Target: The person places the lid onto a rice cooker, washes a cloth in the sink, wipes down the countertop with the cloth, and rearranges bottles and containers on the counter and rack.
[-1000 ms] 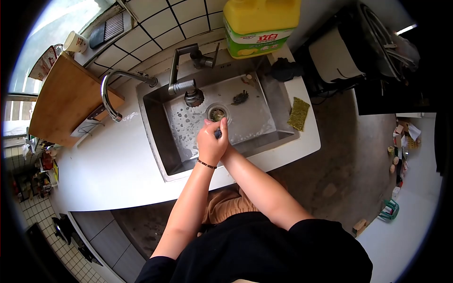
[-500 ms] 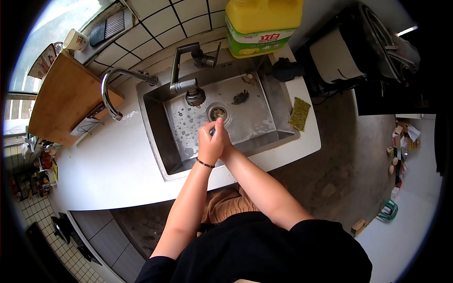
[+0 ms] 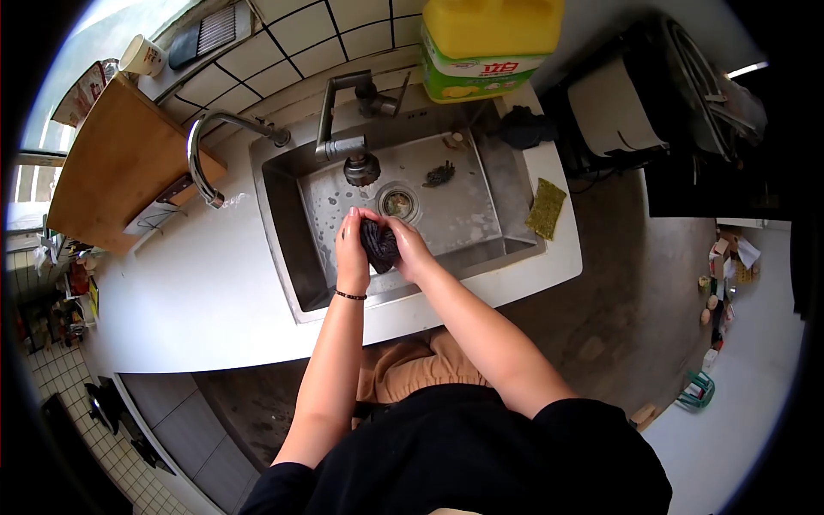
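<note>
A crumpled dark cloth (image 3: 378,246) is cupped between my two hands over the near part of the steel sink (image 3: 463,193). My left hand (image 3: 350,249), with a beaded bracelet at its wrist, presses on the cloth's left side. On the right side my right hand (image 3: 410,250) curls round it. Just beyond the fingers lies the drain (image 3: 398,203) with bits of debris in it. The dark faucet head (image 3: 361,169) hangs over the basin, and no water stream shows. A small dark clump (image 3: 439,174) lies on the sink floor.
A yellow jug (image 3: 491,47) stands behind the sink. On the right rim are a black cloth (image 3: 526,128) and a green scouring pad (image 3: 546,209). A curved chrome tap (image 3: 196,163) and a wooden board (image 3: 129,167) are at the left.
My hands have moved apart from a tight clasp, and the dark cloth between them now shows much more. The view has shifted slightly.
</note>
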A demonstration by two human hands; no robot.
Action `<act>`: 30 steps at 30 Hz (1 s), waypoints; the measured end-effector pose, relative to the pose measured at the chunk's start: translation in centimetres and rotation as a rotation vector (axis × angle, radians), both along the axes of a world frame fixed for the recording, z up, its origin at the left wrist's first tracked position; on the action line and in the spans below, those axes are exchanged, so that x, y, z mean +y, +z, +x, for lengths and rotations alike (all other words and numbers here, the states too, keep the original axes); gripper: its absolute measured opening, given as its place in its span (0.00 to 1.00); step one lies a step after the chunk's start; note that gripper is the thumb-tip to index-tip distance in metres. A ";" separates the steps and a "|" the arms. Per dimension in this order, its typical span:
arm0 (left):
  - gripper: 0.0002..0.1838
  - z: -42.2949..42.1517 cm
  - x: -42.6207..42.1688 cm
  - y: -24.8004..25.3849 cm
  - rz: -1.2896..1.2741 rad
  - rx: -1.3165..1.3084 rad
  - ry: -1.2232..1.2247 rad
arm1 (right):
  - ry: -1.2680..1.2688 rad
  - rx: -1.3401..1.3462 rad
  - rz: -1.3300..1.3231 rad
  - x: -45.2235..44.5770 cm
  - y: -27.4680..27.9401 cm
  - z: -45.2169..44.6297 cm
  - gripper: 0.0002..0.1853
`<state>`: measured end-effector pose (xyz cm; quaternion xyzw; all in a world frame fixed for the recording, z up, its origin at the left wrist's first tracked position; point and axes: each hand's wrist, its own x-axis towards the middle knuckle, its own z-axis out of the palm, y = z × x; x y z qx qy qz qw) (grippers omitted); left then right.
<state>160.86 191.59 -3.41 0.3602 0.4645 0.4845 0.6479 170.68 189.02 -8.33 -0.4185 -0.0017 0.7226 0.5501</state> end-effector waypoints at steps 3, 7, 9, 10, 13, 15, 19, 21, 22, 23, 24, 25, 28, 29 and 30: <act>0.31 -2.8 -0.3 -1.9 -0.308 -0.100 -0.001 | 0.136 -0.095 0.050 0.2 2.8 2.2 0.11; 0.26 -5.3 -1.1 -3.6 -0.499 -0.538 -0.067 | 0.257 -0.059 0.122 -0.3 2.6 3.6 0.13; 0.20 -5.9 -1.9 -4.2 -0.449 -0.533 -0.104 | 0.423 -0.195 0.114 -0.8 3.3 4.3 0.13; 0.18 -6.3 -2.4 -4.0 -0.437 -0.451 -0.152 | 0.511 -0.262 0.111 -1.0 3.6 4.5 0.13; 0.19 -6.8 -3.2 -2.9 -0.535 -0.528 -0.170 | 0.682 -0.422 0.149 -1.8 2.9 5.4 0.14; 0.24 -6.6 -3.3 -1.5 -0.580 -0.589 -0.189 | 0.680 -0.515 0.215 -2.5 3.0 5.1 0.19; 0.23 -6.0 -3.5 -0.3 -0.552 -0.604 -0.236 | 0.670 -0.312 0.145 -3.3 5.5 5.2 0.28; 0.20 -5.6 -3.3 1.0 -0.469 -0.293 -0.334 | 0.681 -0.286 0.131 -3.5 6.0 5.2 0.31; 0.19 -5.5 -3.1 1.6 -0.422 -0.136 -0.383 | 0.687 -0.302 0.146 -3.7 6.4 5.2 0.32; 0.22 -5.7 -3.2 1.8 -0.409 -0.130 -0.396 | 0.690 -0.318 0.161 -3.9 6.7 5.1 0.33; 0.22 -5.8 -3.2 2.0 -0.409 -0.089 -0.410 | 0.689 -0.334 0.177 -4.1 7.0 5.1 0.33; 0.22 -5.8 -3.2 2.3 -0.407 -0.048 -0.425 | 0.653 -0.334 0.181 -4.4 6.8 5.2 0.33; 0.20 -5.7 -3.5 2.8 -0.353 0.023 -0.452 | 0.580 -0.458 0.241 -5.0 7.6 5.6 0.31; 0.20 -5.6 -3.6 2.6 -0.318 0.021 -0.456 | 0.539 -0.510 0.244 -5.3 7.8 5.9 0.29; 0.19 -5.6 -3.7 2.6 -0.283 0.017 -0.454 | 0.502 -0.561 0.248 -5.5 7.8 6.3 0.26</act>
